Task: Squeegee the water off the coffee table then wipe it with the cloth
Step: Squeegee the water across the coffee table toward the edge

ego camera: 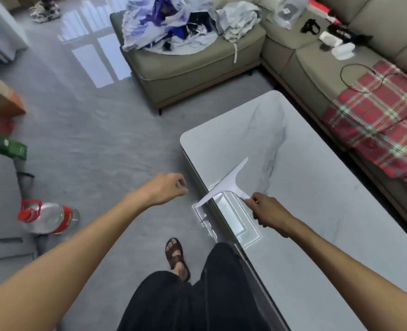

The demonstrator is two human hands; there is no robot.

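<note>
A white squeegee lies across the near-left edge of the glossy white marble coffee table, its blade running diagonally and one end sticking out past the table's side. My right hand grips its handle from the near side. My left hand hovers over the floor just left of the table edge, fingers loosely curled and holding nothing. No cloth is in view.
A beige sofa with a red plaid blanket runs along the table's far side. A footstool piled with clothes stands beyond. A water bottle and boxes lie on the grey floor at left. My sandalled foot is beside the table.
</note>
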